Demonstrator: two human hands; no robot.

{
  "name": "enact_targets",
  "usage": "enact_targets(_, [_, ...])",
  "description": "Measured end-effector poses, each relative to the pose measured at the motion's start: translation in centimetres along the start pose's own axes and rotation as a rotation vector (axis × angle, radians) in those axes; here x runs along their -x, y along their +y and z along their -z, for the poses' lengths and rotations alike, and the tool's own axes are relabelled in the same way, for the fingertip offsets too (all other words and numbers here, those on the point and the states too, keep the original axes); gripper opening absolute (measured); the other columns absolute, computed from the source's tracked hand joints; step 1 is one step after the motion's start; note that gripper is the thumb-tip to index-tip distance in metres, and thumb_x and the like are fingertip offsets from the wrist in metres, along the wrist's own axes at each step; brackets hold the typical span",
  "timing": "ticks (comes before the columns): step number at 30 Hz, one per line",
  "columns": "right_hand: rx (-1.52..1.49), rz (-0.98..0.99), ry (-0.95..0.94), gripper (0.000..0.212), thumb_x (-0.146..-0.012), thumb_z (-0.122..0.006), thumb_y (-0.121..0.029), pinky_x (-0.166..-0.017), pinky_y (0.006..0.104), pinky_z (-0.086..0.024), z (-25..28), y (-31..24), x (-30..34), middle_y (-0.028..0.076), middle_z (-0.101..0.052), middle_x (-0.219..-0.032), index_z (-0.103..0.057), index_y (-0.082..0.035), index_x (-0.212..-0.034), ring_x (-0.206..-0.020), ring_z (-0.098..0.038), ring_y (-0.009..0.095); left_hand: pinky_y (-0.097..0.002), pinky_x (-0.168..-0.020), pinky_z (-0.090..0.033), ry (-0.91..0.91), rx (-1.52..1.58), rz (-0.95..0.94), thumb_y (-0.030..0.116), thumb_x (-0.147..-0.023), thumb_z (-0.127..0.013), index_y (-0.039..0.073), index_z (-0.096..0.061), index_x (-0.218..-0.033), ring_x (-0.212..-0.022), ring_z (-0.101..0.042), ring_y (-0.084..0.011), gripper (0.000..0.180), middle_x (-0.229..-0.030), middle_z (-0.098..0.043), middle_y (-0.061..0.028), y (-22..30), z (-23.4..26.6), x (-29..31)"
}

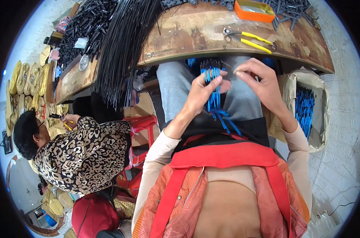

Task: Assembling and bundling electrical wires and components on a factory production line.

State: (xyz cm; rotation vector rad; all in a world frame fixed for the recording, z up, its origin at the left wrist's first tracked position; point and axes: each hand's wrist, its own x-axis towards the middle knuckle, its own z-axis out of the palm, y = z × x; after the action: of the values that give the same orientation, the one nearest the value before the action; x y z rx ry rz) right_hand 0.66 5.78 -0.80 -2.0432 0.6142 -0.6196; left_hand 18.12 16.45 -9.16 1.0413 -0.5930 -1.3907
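My left hand (pixel 202 93) grips the blue wire bundle (pixel 214 89) upright, ends away from me; my right hand (pixel 259 81) pinches one thin strand just right of it

Head-worn fisheye camera looks steeply down, close over the lap.

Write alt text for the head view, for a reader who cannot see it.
Seated at a worn wooden workbench, a person grips a bundle of blue cables in the left hand while the right hand pinches a thin piece beside it. Yellow-handled pliers and an orange tray lie on the bench; a co-worker sits to the left.
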Motion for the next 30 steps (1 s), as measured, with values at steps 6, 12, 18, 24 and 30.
enact_targets(6, [0.288,0.143,-0.021,0.035,-0.085,-0.061,0.003,-0.058,0.0292,-0.043,-2.1,0.6,0.2,0.010,-0.053,-0.080,-0.065,-0.009,-0.118,-0.064,-0.052,0.020,-0.0337,-0.077,-0.058,0.038,0.081,0.104,0.018,-0.098,-0.057,0.006,-0.062,-0.118,-0.088,-0.071,-0.0219,0.023,-0.094,-0.071,-0.0136,-1.2,0.5,2.0])
enact_targets(12, [0.418,0.211,-0.016,0.047,-0.082,-0.062,0.002,-0.054,0.0339,-0.043,-2.8,1.2,-0.2,0.008,-0.046,-0.073,-0.064,-0.017,-0.125,-0.057,-0.050,0.023,-0.0320,-0.076,-0.058,0.033,0.124,0.130,0.020,-0.098,-0.057,0.006,-0.062,-0.116,-0.085,-0.070,-0.0200,0.023,-0.093,-0.071,-0.0129,-1.0,0.8,2.0])
enact_targets(18, [0.489,0.242,-0.056,0.052,-0.080,-0.063,0.001,-0.054,0.0349,-0.044,-2.9,1.2,-0.3,0.008,-0.046,-0.073,-0.062,-0.018,-0.129,-0.058,-0.051,0.025,-0.0308,-0.074,-0.058,0.052,0.090,0.120,0.021,-0.099,-0.057,0.007,-0.063,-0.116,-0.082,-0.070,-0.0178,0.023,-0.093,-0.072,-0.0110,-1.2,1.3,2.0])
enact_targets(24, [0.566,0.242,-0.098,0.058,-0.078,-0.063,0.001,-0.054,0.0348,-0.046,-2.7,1.1,-0.3,0.007,-0.047,-0.073,-0.059,-0.019,-0.133,-0.060,-0.053,0.023,-0.0300,-0.073,-0.058,0.059,0.076,0.160,0.022,-0.098,-0.058,0.008,-0.064,-0.116,-0.082,-0.069,-0.0164,0.023,-0.091,-0.072,-0.0098,-0.4,1.2,1.9])
enact_targets(30, [0.671,0.336,-0.099,0.058,-0.078,-0.063,0.000,-0.057,0.0350,-0.047,-2.4,0.6,-0.4,0.006,-0.047,-0.074,-0.058,-0.016,-0.133,-0.062,-0.053,0.023,-0.0287,-0.074,-0.058,0.053,0.042,0.129,0.022,-0.098,-0.058,0.008,-0.065,-0.116,-0.083,-0.069,-0.0156,0.024,-0.091,-0.071,-0.0095,-0.7,1.1,1.8])
